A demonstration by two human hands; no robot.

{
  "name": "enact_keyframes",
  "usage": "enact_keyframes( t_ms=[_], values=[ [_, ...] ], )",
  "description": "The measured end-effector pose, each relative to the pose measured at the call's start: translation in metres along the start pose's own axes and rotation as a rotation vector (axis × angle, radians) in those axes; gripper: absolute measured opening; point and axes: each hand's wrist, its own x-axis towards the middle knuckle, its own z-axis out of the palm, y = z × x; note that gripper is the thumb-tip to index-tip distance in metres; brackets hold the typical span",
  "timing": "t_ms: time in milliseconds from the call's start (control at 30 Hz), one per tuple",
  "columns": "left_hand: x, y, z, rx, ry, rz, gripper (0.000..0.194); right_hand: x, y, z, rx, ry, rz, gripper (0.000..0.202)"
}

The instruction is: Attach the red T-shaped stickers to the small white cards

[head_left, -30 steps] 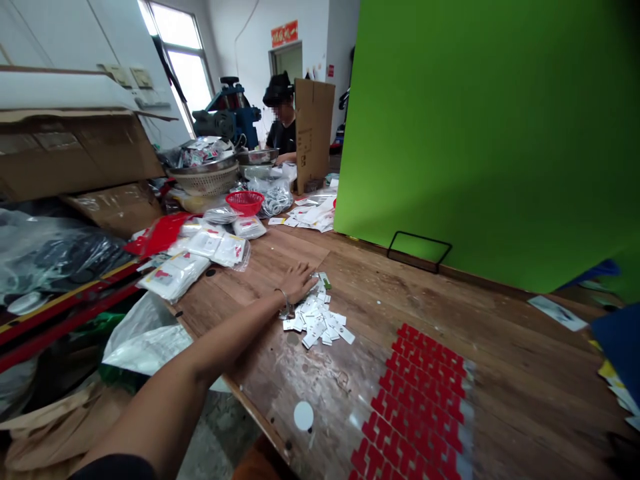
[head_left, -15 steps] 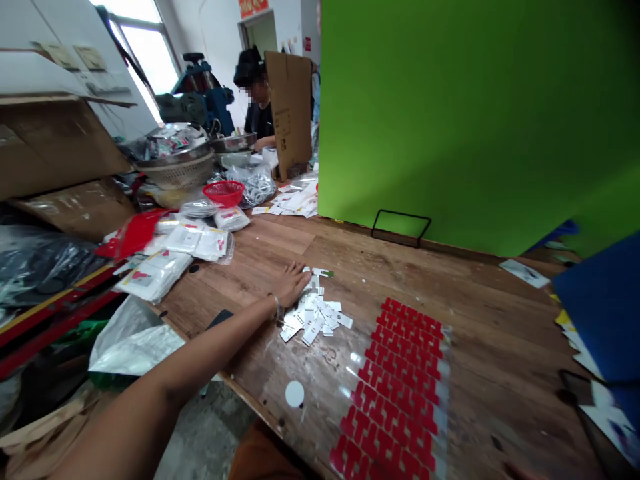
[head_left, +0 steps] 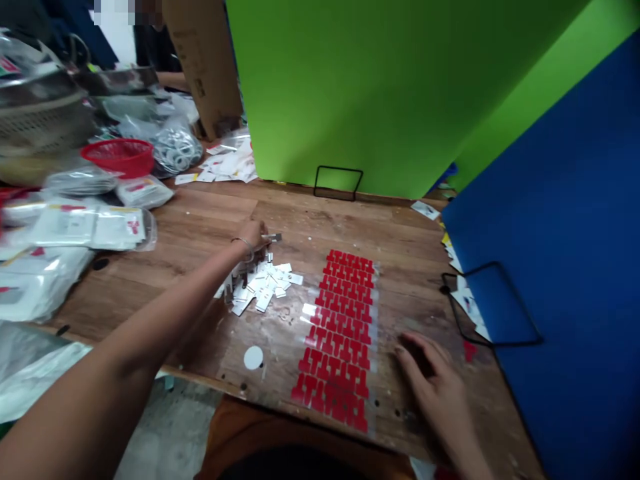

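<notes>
My left hand [head_left: 256,238] is at the far edge of a loose pile of small white cards [head_left: 265,283], its fingers pinched on one card [head_left: 274,237] that sticks out to the right. To the right of the pile lies a clear sheet with rows of red T-shaped pieces [head_left: 340,320]. My right hand [head_left: 433,373] is just right of this sheet, low over the table, with thumb and fingers apart and nothing between them. A white disc [head_left: 253,357] lies near the front edge of the table.
Bagged white packets [head_left: 90,227] and a red basket [head_left: 117,157] sit at the left. A green panel [head_left: 350,87] stands behind, a blue panel [head_left: 565,220] at the right, each with a black wire frame. A person's arm shows at the back left.
The view has turned right and downward. My left hand has lifted from the pile's far end with a card in its fingers. My right hand has come into view.
</notes>
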Motion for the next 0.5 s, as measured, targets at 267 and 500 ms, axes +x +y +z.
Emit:
enact_keyframes(
  t_ms=[267,500],
  values=[
    [-0.141,0.029,0.001,0.294,-0.400,0.821,0.037,0.021,-0.025,0.037,-0.274,-0.280,-0.189,0.047],
    [-0.210,0.030,0.025,0.414,-0.490,0.745,0.080,0.057,-0.027,0.042,-0.406,-0.324,-0.215,0.045]
  ],
)
